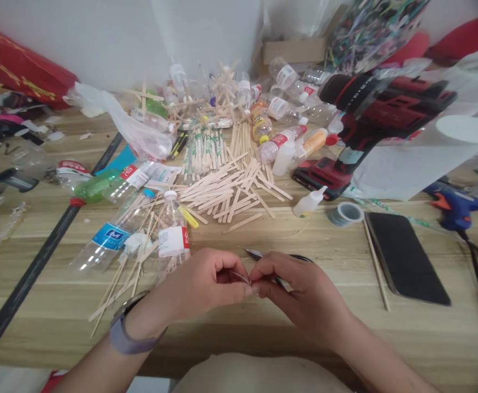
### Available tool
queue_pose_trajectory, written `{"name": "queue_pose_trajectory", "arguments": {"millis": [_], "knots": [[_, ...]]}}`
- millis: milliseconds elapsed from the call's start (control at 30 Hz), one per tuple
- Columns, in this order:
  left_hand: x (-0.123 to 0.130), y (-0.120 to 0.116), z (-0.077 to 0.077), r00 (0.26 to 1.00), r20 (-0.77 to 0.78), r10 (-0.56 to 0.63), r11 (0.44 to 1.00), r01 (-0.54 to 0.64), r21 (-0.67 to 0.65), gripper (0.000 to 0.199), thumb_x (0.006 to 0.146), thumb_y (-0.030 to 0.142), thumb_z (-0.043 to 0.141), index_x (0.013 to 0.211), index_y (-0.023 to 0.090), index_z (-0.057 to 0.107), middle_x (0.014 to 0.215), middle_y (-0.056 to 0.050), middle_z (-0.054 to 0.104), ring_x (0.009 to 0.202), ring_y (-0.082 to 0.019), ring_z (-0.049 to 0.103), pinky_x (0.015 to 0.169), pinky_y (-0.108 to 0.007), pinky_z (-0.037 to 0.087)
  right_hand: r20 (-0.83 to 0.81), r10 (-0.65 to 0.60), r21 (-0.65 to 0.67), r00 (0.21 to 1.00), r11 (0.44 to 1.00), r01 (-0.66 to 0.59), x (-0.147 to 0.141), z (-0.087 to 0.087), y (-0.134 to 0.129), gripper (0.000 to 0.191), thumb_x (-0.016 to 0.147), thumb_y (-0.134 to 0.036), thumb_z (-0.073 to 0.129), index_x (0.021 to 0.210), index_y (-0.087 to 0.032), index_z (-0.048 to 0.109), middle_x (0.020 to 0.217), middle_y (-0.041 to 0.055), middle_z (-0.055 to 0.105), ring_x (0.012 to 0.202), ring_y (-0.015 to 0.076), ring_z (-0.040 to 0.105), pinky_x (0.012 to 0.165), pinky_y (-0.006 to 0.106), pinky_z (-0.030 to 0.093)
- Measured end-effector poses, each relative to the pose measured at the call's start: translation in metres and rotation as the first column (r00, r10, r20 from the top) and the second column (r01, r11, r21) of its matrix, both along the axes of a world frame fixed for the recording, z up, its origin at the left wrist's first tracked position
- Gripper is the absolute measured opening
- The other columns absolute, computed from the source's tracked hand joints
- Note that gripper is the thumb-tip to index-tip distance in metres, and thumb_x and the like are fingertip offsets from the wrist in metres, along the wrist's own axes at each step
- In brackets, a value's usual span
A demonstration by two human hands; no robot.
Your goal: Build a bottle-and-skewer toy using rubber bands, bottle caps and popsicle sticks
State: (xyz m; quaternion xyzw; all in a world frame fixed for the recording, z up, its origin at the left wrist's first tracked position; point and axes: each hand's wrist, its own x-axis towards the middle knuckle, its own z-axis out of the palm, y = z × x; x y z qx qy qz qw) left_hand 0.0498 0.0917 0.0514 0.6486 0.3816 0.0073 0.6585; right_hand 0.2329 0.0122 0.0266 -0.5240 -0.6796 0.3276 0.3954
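Note:
Over the front of the table my left hand (220,278) and my right hand (290,281) meet at the fingertips, both pinched closed. A thin, pale, curved strand (241,277) runs from inside my left hand to where the fingers meet. Whether it is wire or string I cannot tell, and its ends are hidden. Under my right hand lies a pair of scissors (255,253), its pointed tip and part of a black handle showing. A clear plastic bottle (172,240) with a white cap and wooden sticks in it stands beside my left wrist.
Loose wooden craft sticks (218,191) are heaped beyond my hands, with several plastic bottles behind. On the right are a red cordless drill (370,114), a glue bottle (309,203), a tape roll (346,214), a phone (406,256) and a blue glue gun (458,210). A dark bar (37,267) lies left.

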Motion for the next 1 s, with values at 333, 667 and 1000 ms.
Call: {"name": "queue_pose_trajectory", "arguments": {"millis": [333, 667, 1000], "knots": [[0.004, -0.006, 0.004, 0.988, 0.030, 0.152, 0.981, -0.147, -0.128, 0.009, 0.070, 0.026, 0.075, 0.072, 0.019, 0.070, 0.065, 0.008, 0.066, 0.064, -0.010, 0.055, 0.061, -0.022, 0.039, -0.012, -0.031, 0.023, 0.999, 0.999, 0.032, 0.000, 0.004, -0.002, 0.016, 0.084, -0.010, 0.058, 0.076, -0.023, 0.063, 0.069, -0.0028, 0.069, 0.062, 0.0116, 0.063, 0.058, 0.021, 0.046], [0.004, -0.007, 0.007, 0.983, 0.060, 0.174, 0.971, -0.161, -0.177, 0.020, 0.069, 0.032, 0.075, 0.067, 0.016, 0.064, 0.059, 0.005, 0.057, 0.057, -0.009, 0.044, 0.054, -0.023, 0.030, -0.165, -0.095, -0.060, 0.982, 0.994, 0.086, -0.003, 0.002, -0.004, 0.012, 0.082, -0.015, 0.064, 0.073, -0.023, 0.064, 0.065, -0.0028, 0.068, 0.059, 0.0119, 0.062, 0.057, 0.021, 0.047], [0.002, -0.012, 0.004, 0.982, 0.132, 0.135, 0.978, -0.111, -0.175, 0.013, 0.073, 0.029, 0.067, 0.075, 0.016, 0.065, 0.063, 0.005, 0.052, 0.057, -0.008, 0.040, 0.052, -0.021, 0.029, -0.377, -0.108, -0.170, 0.920, 0.984, 0.046, -0.008, -0.001, -0.006, 0.011, 0.083, -0.024, 0.070, 0.073, -0.022, 0.065, 0.063, -0.0024, 0.066, 0.057, 0.0117, 0.061, 0.055, 0.023, 0.047]]}}
